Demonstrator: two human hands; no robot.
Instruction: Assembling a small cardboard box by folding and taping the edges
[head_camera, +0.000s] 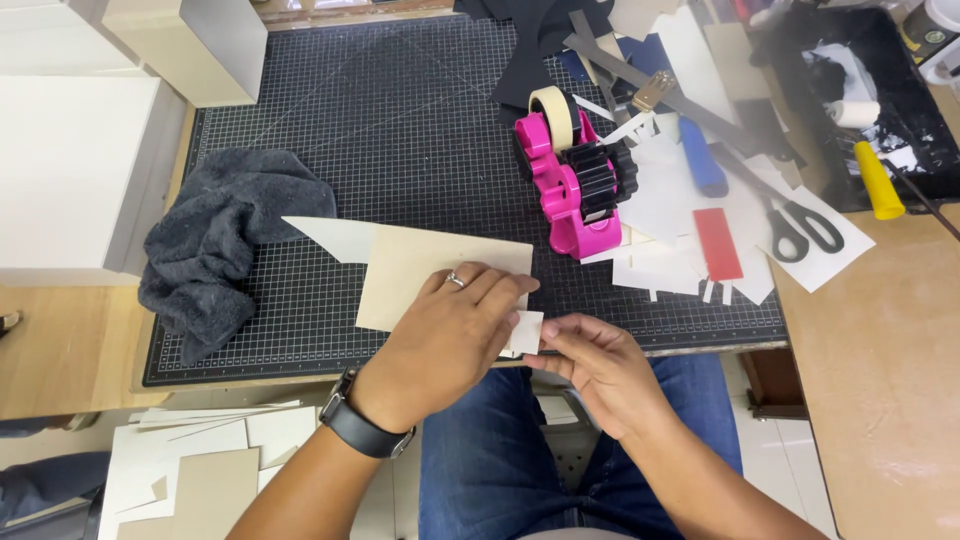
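My left hand (455, 335) lies palm down on a beige cardboard sheet (410, 260) near the front edge of the black cutting mat (400, 130); it wears a ring and a dark wristwatch. My right hand (598, 365) pinches a small white piece of card (525, 333) at the sheet's right front corner, just beside the left fingertips. A white pointed card strip (330, 238) sticks out from under the beige sheet on the left.
A pink tape dispenser (565, 175) stands behind the hands. A dark grey cloth (220, 245) lies left. Right are white paper scraps, a red card (717, 243), a blue marker (703, 160), scissors (800, 225) and a yellow-handled tool (877, 180). White boxes stand at back left.
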